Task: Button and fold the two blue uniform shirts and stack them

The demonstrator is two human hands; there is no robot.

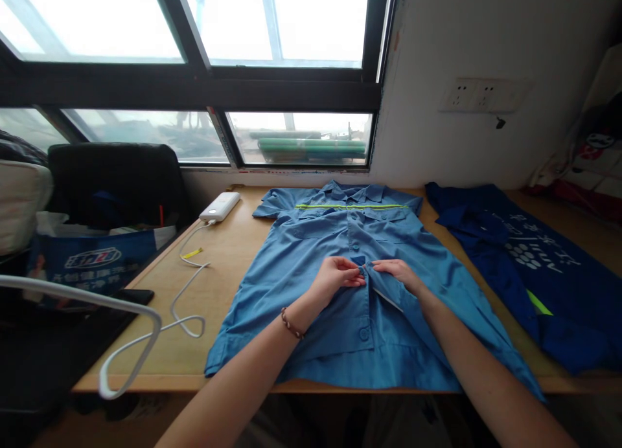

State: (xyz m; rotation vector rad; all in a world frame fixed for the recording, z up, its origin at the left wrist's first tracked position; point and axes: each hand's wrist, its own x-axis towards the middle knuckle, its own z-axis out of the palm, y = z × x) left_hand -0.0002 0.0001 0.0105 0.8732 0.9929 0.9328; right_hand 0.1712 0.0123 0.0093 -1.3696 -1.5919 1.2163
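Note:
A blue short-sleeved work shirt with a yellow-green stripe across its chest lies front up, its collar toward the window. At the middle of its front, my left hand pinches the edge of the button placket. My right hand grips the opposite front edge, fingertips close to those of the left. The front panels are lifted a little between the hands, and the lower part gapes open. One button shows below my left hand, another above. Whether a button is between my fingers is hidden.
A dark blue garment with white print lies on the table at right. At left are a white power bank and its looping white cable. A black chair and a blue bag stand beyond the left edge.

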